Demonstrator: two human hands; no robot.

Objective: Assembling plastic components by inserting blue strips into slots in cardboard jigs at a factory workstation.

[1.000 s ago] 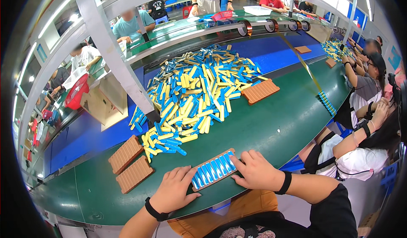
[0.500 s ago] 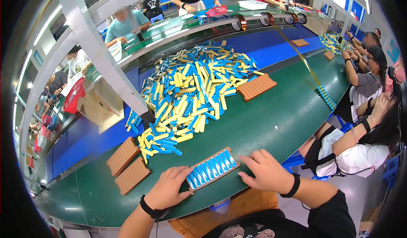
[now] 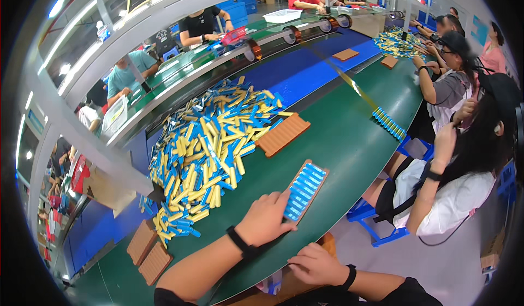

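Note:
An orange-brown grooved tray (image 3: 323, 178) lies on the green table in front of me, with a row of short blue sticks (image 3: 303, 192) set across its grooves. My left hand (image 3: 266, 219) grips the tray's left side, its fingers along the edge and its thumb at the near corner. My right hand (image 3: 319, 265) is apart from the tray, over the table's near edge, fingers loosely bent and nothing visible in them. Left of the tray spreads a large pile of flat, round-ended blue and yellow sticks (image 3: 202, 153).
Two empty grooved trays (image 3: 155, 263) lie at the left; another grooved tray (image 3: 283, 135) touches the pile. A tape strip (image 3: 355, 85) runs down to a row of blue sticks (image 3: 388, 123). A metal frame (image 3: 98, 148) stands at left. A co-worker (image 3: 453, 159) sits close at right.
The view has turned right. The filled tray is swung to a steeper slant and moved away from me, my left hand still on it. My right hand has drawn back from its right end.

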